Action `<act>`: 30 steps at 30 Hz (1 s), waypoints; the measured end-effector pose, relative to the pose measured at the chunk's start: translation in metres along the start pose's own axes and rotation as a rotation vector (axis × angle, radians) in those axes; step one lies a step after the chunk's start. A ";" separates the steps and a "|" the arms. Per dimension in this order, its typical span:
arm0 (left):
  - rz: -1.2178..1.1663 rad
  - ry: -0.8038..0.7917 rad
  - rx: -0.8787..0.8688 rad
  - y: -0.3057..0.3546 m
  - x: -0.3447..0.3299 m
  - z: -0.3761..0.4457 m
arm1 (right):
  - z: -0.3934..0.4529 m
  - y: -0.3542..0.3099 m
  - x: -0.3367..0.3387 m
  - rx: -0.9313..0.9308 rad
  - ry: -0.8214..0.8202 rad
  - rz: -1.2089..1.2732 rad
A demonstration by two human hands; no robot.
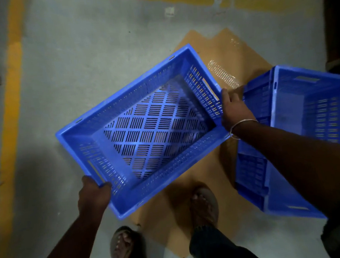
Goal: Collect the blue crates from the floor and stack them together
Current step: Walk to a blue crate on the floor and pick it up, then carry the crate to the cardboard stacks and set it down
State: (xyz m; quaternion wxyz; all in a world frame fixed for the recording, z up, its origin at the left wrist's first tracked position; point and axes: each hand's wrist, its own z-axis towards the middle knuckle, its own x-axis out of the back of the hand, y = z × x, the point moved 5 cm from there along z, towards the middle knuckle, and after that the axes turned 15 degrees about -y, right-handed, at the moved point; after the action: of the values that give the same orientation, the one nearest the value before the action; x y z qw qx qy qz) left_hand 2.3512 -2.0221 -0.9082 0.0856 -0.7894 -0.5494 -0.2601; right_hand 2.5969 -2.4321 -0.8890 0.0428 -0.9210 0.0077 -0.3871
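Head view, looking down. A blue perforated plastic crate (144, 131), open side up, is held off the floor at its two short ends. The left hand (93, 195) curls round the near-left end by the handle slot, thumb on the rim; the right hand (232, 110) grips the far-right end in the same way, and a metal bangle (240, 129) sits on that wrist. The crate's long axis runs diagonally, from lower left to upper right.

The destination, by judgement, is the second blue plastic crate (312, 111), which appears to sit atop another blue crate (252, 173) at the right edge, on a flat sheet of brown cardboard (228, 56) spread over the grey concrete floor (75, 65). This pile lies to the right of the held crate, just beside the right hand and well apart from the left.

Its long axis seems to run at an angle to that of the held crate, though the edge of view distorts it. The coming move therefore likely calls for a shift rightward with a turn to align the two rims before lowering. The person's feet (203, 204) stand at the cardboard's near edge.
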 end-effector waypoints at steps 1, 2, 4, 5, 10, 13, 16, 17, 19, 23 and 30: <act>-0.015 0.004 0.009 -0.001 0.000 -0.002 | -0.004 0.002 0.000 0.013 0.007 -0.016; -0.031 0.004 0.012 -0.001 0.001 -0.004 | -0.007 0.004 0.001 0.033 0.011 -0.039; -0.082 0.007 0.008 -0.004 0.007 -0.009 | -0.016 0.007 0.000 0.063 0.021 -0.089; -0.113 0.016 0.000 -0.005 0.012 -0.011 | -0.022 0.007 0.000 0.071 0.029 -0.099; -0.208 0.065 0.005 -0.025 0.049 -0.040 | -0.058 -0.001 0.017 0.133 0.038 -0.102; -0.281 0.064 -0.016 -0.049 0.076 -0.054 | -0.093 -0.007 0.029 0.152 0.021 -0.108; -0.314 0.049 -0.056 -0.069 0.105 -0.078 | -0.136 -0.013 0.053 0.181 -0.016 -0.067; -0.318 0.072 -0.063 -0.069 0.115 -0.095 | -0.152 -0.014 0.064 0.187 -0.025 -0.048; -0.356 0.127 -0.085 -0.045 0.137 -0.155 | -0.188 -0.016 0.092 0.189 0.000 -0.013; -0.312 0.194 -0.161 -0.037 0.184 -0.269 | -0.270 -0.023 0.152 0.187 -0.022 0.022; -0.573 0.264 -0.283 -0.073 0.234 -0.441 | -0.415 -0.030 0.258 0.325 0.153 0.123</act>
State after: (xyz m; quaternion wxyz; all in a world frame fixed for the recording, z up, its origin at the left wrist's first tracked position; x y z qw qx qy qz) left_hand 2.2059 -1.9868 -0.4265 -0.0310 -0.5666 -0.6915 -0.4471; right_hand 2.4806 -2.4451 -0.4137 0.2140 -0.8675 0.0048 -0.4490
